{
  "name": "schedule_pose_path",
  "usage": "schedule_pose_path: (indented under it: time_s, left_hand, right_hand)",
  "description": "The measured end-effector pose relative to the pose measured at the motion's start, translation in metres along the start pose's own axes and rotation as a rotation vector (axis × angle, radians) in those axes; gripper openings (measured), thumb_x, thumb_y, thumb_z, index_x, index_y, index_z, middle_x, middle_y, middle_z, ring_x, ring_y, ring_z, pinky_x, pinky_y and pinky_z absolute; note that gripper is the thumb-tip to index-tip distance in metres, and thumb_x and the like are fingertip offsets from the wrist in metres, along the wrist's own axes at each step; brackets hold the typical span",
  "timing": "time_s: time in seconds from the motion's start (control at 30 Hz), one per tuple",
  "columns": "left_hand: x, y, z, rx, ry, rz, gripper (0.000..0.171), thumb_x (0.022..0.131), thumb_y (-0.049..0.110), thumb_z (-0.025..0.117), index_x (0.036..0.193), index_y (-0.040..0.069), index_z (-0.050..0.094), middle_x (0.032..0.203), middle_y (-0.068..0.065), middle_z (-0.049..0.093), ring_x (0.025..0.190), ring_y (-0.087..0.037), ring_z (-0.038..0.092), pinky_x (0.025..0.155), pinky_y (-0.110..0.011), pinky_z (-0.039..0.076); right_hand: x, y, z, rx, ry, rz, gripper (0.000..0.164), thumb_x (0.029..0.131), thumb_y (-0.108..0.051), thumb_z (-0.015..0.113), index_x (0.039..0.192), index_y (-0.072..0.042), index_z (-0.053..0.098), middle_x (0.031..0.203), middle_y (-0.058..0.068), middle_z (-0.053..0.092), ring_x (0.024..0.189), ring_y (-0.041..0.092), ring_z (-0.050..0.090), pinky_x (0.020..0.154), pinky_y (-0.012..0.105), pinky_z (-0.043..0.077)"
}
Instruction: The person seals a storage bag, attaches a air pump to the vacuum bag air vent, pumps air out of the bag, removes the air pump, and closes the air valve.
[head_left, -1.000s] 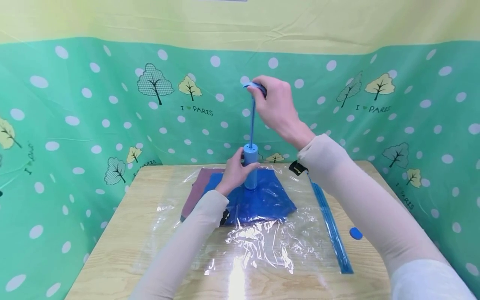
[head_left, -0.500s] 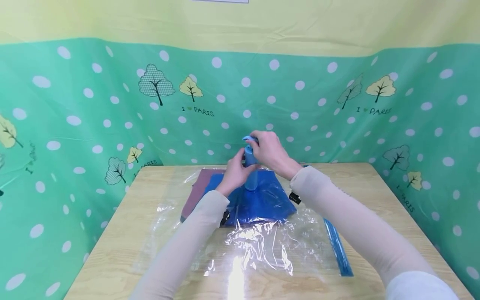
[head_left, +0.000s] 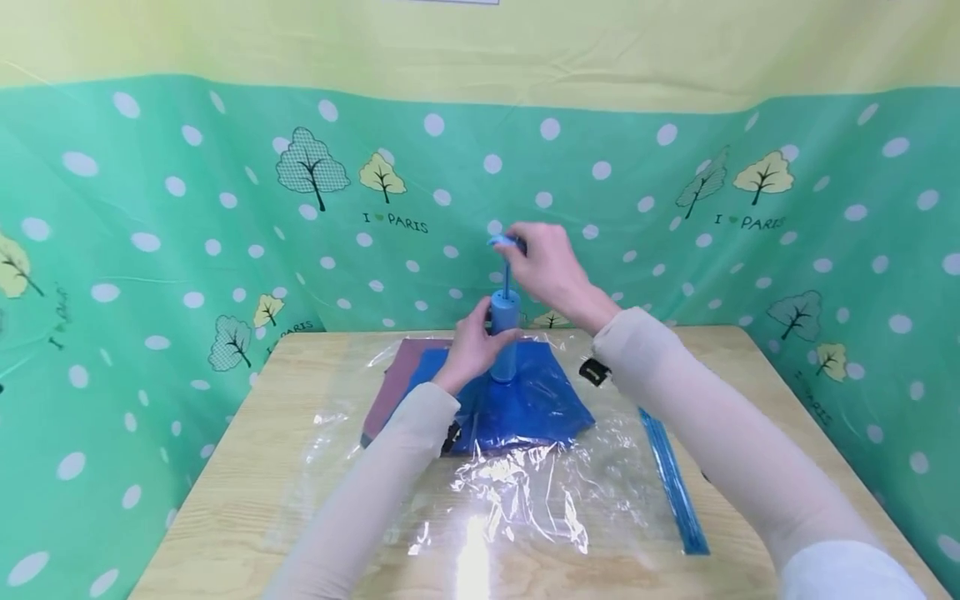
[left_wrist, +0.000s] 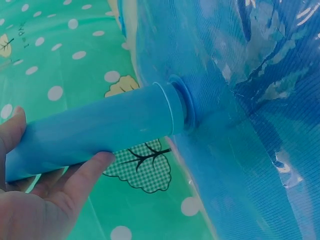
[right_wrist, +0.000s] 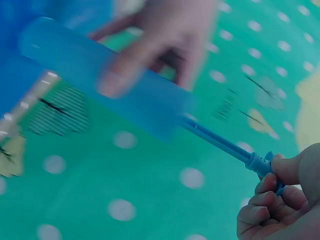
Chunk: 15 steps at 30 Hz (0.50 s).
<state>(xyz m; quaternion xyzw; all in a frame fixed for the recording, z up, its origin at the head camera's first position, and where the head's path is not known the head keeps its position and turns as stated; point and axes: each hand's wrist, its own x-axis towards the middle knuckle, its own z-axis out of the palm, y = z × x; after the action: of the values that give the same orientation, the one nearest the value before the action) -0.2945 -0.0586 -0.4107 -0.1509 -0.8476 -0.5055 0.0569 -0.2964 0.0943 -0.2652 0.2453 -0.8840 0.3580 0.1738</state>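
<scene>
A blue hand pump (head_left: 505,333) stands upright on a clear plastic bag (head_left: 525,492), over the blue folded cloth (head_left: 525,408) inside it. My left hand (head_left: 473,348) grips the pump's barrel, thumb across its front. In the left wrist view the barrel's (left_wrist: 100,130) flanged end meets a round valve (left_wrist: 186,107) on the bag. My right hand (head_left: 547,265) holds the pump's handle (head_left: 504,241), with part of the thin rod (head_left: 506,277) showing above the barrel. The right wrist view has my fingers curled round the handle (right_wrist: 270,170).
A mauve cloth (head_left: 401,375) shows at the left under the blue one, inside the bag. Along the bag's right side runs a blue zip strip (head_left: 671,483). The wooden table (head_left: 240,500) ends at a green dotted curtain (head_left: 420,275).
My right hand pushed the pump handle down to the barrel, then drew it partway up again, lower than a second ago. My left hand stays on the barrel.
</scene>
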Motion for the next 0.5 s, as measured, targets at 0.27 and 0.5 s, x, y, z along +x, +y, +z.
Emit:
schedule_pose_path:
  time_s: [0.27,0.5]
  left_hand:
    - [0.0,0.001,-0.002,-0.011,0.013,-0.002,0.054,0.099,0.031,0.077,0.144,0.014,0.051,0.133,-0.012,0.066,0.119,-0.029,0.066,0.094,-0.048,0.057]
    - [-0.001,0.0,-0.003,0.001,0.011,0.008,0.054,0.1,0.03,0.076,0.144,0.012,0.05,0.133,-0.013,0.065,0.119,-0.029,0.065,0.094,-0.047,0.057]
  right_hand:
    - [0.028,-0.039,-0.044,0.014,0.172,-0.08,0.027,0.109,-0.02,0.061,0.122,0.0,0.074,0.091,0.011,0.069,0.065,0.022,0.048,0.06,0.029,0.037]
    - [0.026,-0.041,-0.044,-0.028,0.267,-0.154,0.027,0.109,-0.02,0.061,0.117,0.003,0.073,0.091,0.011,0.069,0.067,0.021,0.052,0.063,0.029,0.04]
